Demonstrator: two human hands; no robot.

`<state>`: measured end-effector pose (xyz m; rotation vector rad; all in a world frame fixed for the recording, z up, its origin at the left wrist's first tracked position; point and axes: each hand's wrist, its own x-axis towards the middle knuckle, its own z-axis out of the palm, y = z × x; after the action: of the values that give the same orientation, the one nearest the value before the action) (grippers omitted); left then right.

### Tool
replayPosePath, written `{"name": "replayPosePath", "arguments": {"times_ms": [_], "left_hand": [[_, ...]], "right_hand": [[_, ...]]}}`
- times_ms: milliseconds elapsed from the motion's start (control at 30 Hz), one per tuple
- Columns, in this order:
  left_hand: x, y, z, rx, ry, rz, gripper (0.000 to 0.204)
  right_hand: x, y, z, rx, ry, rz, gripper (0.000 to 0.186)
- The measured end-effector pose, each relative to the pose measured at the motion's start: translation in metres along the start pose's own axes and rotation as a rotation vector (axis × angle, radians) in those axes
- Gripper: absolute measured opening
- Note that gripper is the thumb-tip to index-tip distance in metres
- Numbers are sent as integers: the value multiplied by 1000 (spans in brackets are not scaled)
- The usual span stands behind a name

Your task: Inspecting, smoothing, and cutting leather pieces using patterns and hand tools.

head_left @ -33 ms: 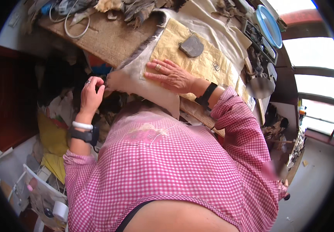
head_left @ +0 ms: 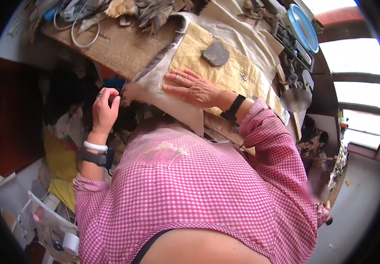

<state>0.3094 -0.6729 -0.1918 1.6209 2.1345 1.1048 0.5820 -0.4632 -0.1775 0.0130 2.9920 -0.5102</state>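
Observation:
My right hand (head_left: 193, 89) lies flat, fingers stretched, across the edge of a creased yellow paper sheet (head_left: 190, 50) and the pale hide under it. The hide (head_left: 179, 115) has dark fur along its left edge and hangs over the front of the wooden table. A dark grey stone slab (head_left: 216, 53) rests on the paper, beyond my right fingers. My left hand (head_left: 105, 112) is raised beside the hide's left corner, fingers curled in toward the thumb. What those fingers hold, if anything, is hidden. Whether they touch the hide's blurred corner, I cannot tell.
Fur scraps (head_left: 152, 15) and a white cable loop (head_left: 85, 35) lie on the wooden tabletop (head_left: 115, 42). A light blue basin (head_left: 303, 28) stands at the far right. Yellow cloth (head_left: 60, 154) is piled low on the left. Another person (head_left: 323, 213) shows small at the right.
Both hands keep nearly the same place and pose. The whole view has shifted slightly, and the small person at the right edge shows a little more.

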Motion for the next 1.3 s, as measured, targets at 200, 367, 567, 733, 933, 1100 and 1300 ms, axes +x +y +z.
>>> {"name": "replayPosePath", "arguments": {"times_ms": [200,367,567,733,933,1100,1300], "left_hand": [[47,82,32,-193,-221,440,40],[48,78,63,-9,-454,437,71],[46,77,73,210,-414,554,70],[48,94,85,306,-392,494,76],[42,115,96,447,-380,436,83],[39,132,107,517,-408,329,82],[25,156,119,519,-401,337,73]], "right_hand": [[-6,0,8,81,88,-17,52],[-1,-4,17,-22,412,-142,47],[-66,-21,-27,78,587,254,21],[-251,-3,-36,-57,559,988,14],[-412,-53,31,-91,309,1364,34],[-426,-60,52,-165,452,1381,36],[-440,-50,38,-61,247,1427,22]]}}
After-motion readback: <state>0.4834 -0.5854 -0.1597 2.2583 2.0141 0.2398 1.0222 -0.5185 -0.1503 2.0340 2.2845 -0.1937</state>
